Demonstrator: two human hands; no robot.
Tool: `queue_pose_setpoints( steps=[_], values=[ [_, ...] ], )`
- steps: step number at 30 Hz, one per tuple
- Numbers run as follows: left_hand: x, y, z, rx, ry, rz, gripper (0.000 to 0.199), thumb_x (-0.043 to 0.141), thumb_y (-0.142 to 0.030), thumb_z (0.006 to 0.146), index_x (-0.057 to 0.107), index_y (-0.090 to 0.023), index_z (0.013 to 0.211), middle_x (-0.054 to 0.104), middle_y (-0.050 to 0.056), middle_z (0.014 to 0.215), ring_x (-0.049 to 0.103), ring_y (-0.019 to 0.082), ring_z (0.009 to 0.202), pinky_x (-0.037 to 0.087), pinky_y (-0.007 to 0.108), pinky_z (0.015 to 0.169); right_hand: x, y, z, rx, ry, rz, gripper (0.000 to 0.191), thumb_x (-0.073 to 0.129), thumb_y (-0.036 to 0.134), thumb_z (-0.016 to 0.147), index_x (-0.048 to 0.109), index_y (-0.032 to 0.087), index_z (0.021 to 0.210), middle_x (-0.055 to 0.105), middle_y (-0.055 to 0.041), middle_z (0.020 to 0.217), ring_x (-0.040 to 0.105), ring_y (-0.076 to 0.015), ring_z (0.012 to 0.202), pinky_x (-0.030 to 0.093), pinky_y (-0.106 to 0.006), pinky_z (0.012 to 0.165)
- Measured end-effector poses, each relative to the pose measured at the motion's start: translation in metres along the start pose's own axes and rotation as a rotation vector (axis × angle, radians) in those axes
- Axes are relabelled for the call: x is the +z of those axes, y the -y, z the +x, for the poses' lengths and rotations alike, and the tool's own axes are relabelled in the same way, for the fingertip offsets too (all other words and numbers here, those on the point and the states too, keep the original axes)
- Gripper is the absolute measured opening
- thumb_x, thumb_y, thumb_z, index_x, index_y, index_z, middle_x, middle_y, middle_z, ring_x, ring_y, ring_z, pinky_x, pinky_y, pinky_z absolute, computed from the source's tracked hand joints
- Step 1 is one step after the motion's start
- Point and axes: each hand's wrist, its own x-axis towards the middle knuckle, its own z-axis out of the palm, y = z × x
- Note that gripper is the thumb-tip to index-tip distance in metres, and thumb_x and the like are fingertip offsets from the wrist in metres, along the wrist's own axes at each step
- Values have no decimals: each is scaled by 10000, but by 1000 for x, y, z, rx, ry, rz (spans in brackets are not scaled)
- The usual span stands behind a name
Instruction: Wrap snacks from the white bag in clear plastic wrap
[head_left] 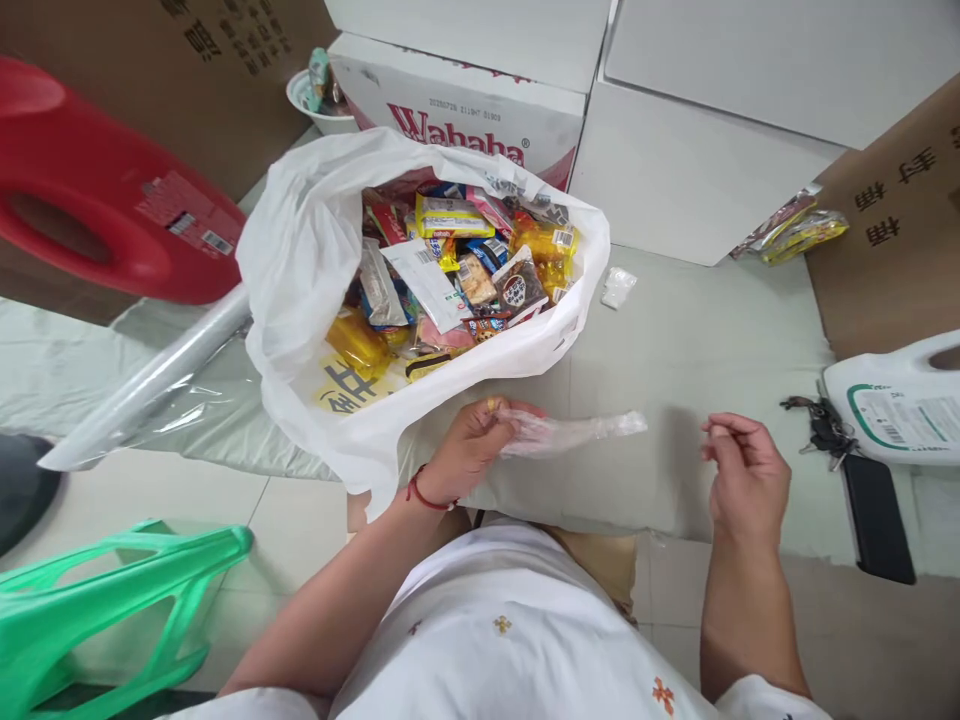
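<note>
My L hand (476,438) pinches the wrap (574,430) over the worktop (686,320), nr its front edge; R hand (746,480) has fingertips together, nothing visible between. Wrap's prob. v. light, limp, slippery, tearable; best grip: twisted tip.

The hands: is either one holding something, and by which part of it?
The left hand grips the clear plastic by one end; the other end is free. Nothing shows in the right hand.
</note>
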Motion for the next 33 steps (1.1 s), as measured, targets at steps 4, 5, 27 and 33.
queue_pose_setpoints(
  steps=[4,5,27,33],
  values=[
    [21,-10,6,12,185,122,369,799,-441,849,562,-184,733,787,95,994,663,144,727,501,257,653,43,44,-28,-230,600,-98,212,769,416,878,788,291,1048,727,-62,1041,641,-210,891,533,-357,830],
    [25,-13,7,22,200,136,372,804,-453,844,573,-181,739,778,87,951,652,141,718,499,253,644,54,51,-32,-239,713,-91,184,778,413,875,796,293,1014,724,-51,974,633,-201,849,527,-343,799],
    [53,35,13,-38,-63,-81,455,955,-492,619,671,-148,709,573,-45,634,453,71,596,355,227,589,90,11,-65,51,485,157,244,699,465,931,732,223,913,611,11,789,511,-112,665,411,-232,585],
    [38,32,11,-58,-72,-44,467,892,-537,714,621,-158,747,557,-42,656,468,69,583,352,212,561,77,12,-52,60,354,74,261,685,464,941,718,208,898,540,42,668,442,-111,593,386,-245,573]
  ],
)
